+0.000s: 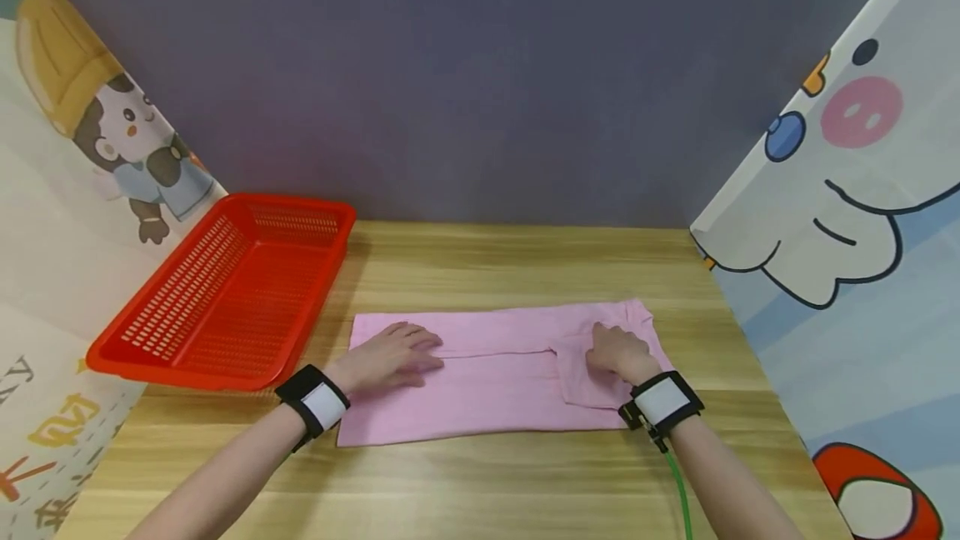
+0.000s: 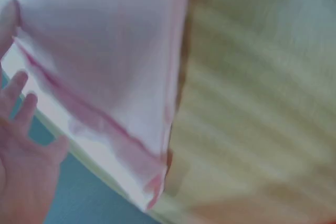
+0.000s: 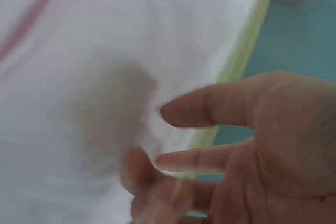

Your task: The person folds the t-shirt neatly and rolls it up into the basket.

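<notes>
A pink cloth (image 1: 480, 402), folded into a long strip, lies flat on the table with a lengthwise seam or fold edge along it. Near its right end, a smaller flap (image 1: 581, 377) lies over the strip, perhaps a sleeve. My left hand (image 1: 393, 357) rests on the left part of the cloth, fingers spread. On the right, my right hand (image 1: 618, 352) is over the flap with its fingers bent. In the right wrist view, the fingers (image 3: 210, 103) stand apart with no cloth visibly pinched between them; part of that hand is blurred.
A red plastic basket (image 1: 255, 298) with perforated sides stands on the wooden table (image 1: 480, 490) left of the cloth. A grey panel (image 1: 480, 82) rises behind the table. Printed panels flank both sides. A green cable (image 1: 681, 490) runs from the right wristband.
</notes>
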A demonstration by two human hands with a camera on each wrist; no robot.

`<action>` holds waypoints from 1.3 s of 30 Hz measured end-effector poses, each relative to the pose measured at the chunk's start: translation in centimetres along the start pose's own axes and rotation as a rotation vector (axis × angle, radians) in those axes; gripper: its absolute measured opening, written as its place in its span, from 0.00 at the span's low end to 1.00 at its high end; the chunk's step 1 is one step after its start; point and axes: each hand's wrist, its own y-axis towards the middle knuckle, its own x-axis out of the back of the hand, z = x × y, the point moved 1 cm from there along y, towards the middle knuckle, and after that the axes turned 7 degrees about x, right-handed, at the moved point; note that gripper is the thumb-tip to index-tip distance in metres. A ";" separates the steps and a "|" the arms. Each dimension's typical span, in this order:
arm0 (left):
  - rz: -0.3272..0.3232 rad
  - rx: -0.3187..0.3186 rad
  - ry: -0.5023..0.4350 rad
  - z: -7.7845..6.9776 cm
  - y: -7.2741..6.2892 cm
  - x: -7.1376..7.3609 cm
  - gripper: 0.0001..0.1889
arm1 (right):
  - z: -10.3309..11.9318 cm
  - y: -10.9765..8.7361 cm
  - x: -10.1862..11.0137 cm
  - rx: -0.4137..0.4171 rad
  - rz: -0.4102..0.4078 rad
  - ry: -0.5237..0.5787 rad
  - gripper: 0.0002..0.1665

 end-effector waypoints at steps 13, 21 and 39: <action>0.018 -0.018 0.006 -1.8 0.7 -0.2 0.17 | -0.1 3.0 -0.2 -0.018 0.029 0.031 0.36; -0.003 -0.040 0.061 -4.2 1.4 0.1 0.15 | 1.5 6.1 1.2 -0.033 -0.071 -0.044 0.29; 0.106 -0.054 -0.097 -7.6 3.6 -0.7 0.15 | 4.0 9.9 2.0 -0.032 0.047 0.027 0.44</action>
